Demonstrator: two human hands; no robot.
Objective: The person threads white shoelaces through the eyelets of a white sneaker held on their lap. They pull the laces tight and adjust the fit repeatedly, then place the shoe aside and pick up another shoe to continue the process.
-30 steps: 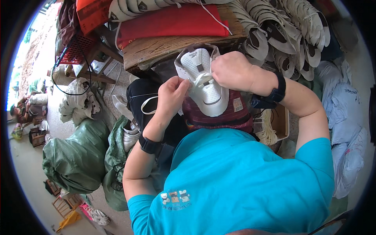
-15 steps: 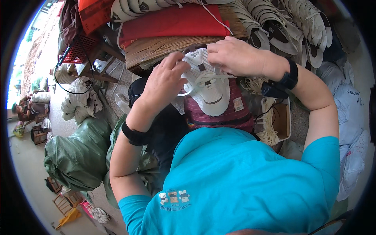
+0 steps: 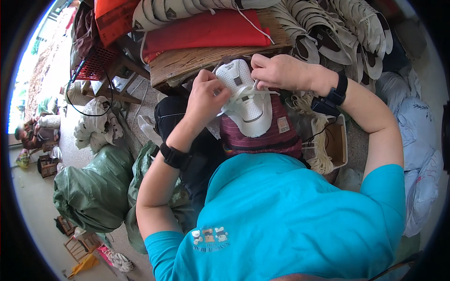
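A white shoe upper with white laces lies on a dark red striped cloth over my lap. My left hand pinches a lace at the upper's left side, fingers closed on it. On the upper's far right edge, my right hand grips the shoe upper and lace near the tongue. Both wrists wear black bands.
A wooden bench with a red cushion stands just beyond. Stacks of white shoe uppers lie at the far right. A box of white laces is at my right. Green sacks sit on the floor at left.
Both hands shifted along the shoe upper, pulling the lace across it. The upper has turned to lie flatter on the striped cloth.
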